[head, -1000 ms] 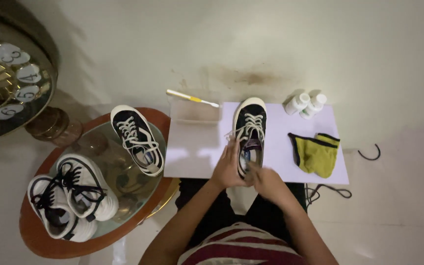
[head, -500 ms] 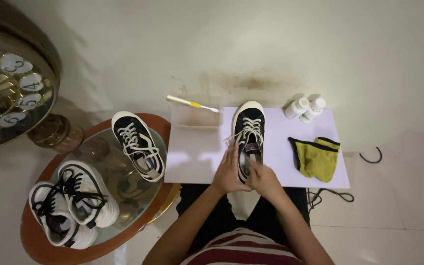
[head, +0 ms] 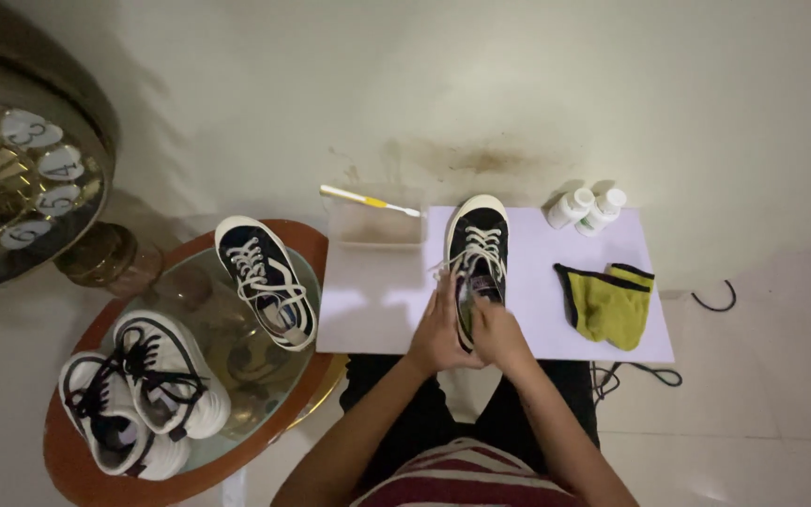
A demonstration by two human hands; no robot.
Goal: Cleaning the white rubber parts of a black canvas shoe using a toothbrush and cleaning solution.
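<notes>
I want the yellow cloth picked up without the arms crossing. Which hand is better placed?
Probably the right hand: it sits at the dark sneaker on the side facing the yellow cloth; the left hand lies farther off.

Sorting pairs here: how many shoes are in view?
4: one dark shoe under both hands on the white board, one dark shoe and two white shoes on the round table.

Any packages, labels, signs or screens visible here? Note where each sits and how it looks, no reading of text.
Two small white bottles: far right corner of the white board, side by side, white caps, greenish labels.
Clear plastic tub: board's far left edge, rectangular, a white-and-yellow toothbrush across it.
Clock face: far left, round, gold with white number discs.
No screens.
</notes>
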